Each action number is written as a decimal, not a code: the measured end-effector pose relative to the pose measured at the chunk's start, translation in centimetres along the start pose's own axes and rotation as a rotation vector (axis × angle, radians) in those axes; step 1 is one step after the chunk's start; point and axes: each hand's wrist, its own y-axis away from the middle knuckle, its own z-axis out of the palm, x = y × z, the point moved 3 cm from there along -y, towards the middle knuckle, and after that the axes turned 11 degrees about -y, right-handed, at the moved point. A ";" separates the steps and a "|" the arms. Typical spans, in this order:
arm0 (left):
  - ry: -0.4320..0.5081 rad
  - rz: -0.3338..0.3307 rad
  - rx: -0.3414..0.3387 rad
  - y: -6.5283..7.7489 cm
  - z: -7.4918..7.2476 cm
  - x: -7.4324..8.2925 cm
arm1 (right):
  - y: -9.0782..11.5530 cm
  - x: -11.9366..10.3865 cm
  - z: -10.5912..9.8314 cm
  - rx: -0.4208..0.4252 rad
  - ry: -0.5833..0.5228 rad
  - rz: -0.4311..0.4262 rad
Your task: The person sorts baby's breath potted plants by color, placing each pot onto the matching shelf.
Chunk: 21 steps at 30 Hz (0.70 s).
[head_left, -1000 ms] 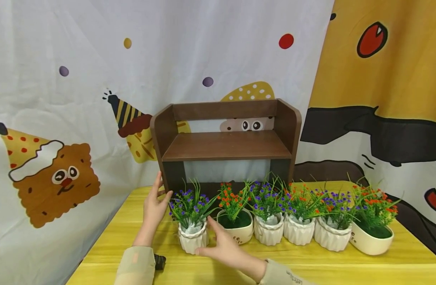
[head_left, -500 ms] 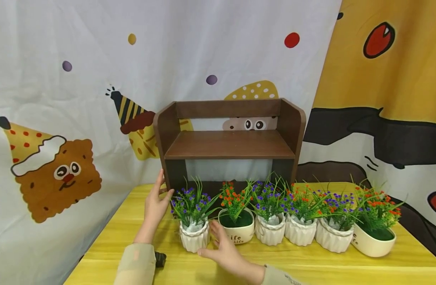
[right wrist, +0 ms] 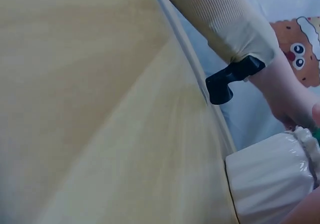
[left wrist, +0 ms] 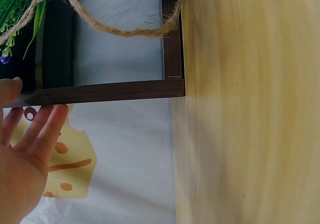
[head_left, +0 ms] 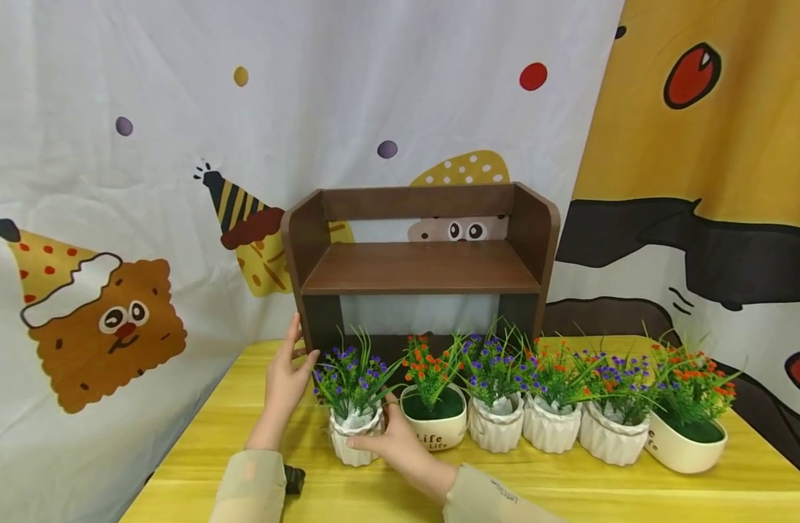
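Observation:
My left hand (head_left: pixel 286 378) reaches to the left side panel of the brown wooden shelf (head_left: pixel 419 267). In the left wrist view its straight fingers (left wrist: pixel 50 129) touch the panel's outer face, with the thumb toward the front edge. A potted plant (head_left: pixel 354 436) with purple flowers, in a white ribbed pot with twine round its rim, stands in front of the shelf's left end. My right hand (head_left: pixel 406 447) grips this pot from the right, thumb across its front and fingers at its far side. In the right wrist view the pot (right wrist: pixel 270 179) stands upright on the table.
Right of it stand a cream oval planter (head_left: pixel 435 428) with orange flowers, several white pots (head_left: pixel 496 425) with flowers, and another cream planter (head_left: pixel 690 450). All rest on the yellow wooden table (head_left: pixel 348 501). A printed curtain (head_left: pixel 145 58) hangs behind.
My right hand has moved left onto the white pot, its thumb coming over the pot's front. My left hand stays at the shelf's side panel; the pots have not moved.

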 end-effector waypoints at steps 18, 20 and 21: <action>-0.015 0.026 0.014 -0.1 0.1 0.2 | -2.4 1.6 0.3 0.025 0.063 -0.067; -0.028 0.019 0.011 0.0 0.1 0.0 | -2.5 1.9 0.4 0.029 0.058 -0.063; -0.038 0.016 0.009 0.1 0.2 -0.1 | -2.6 2.0 0.4 0.032 0.058 -0.063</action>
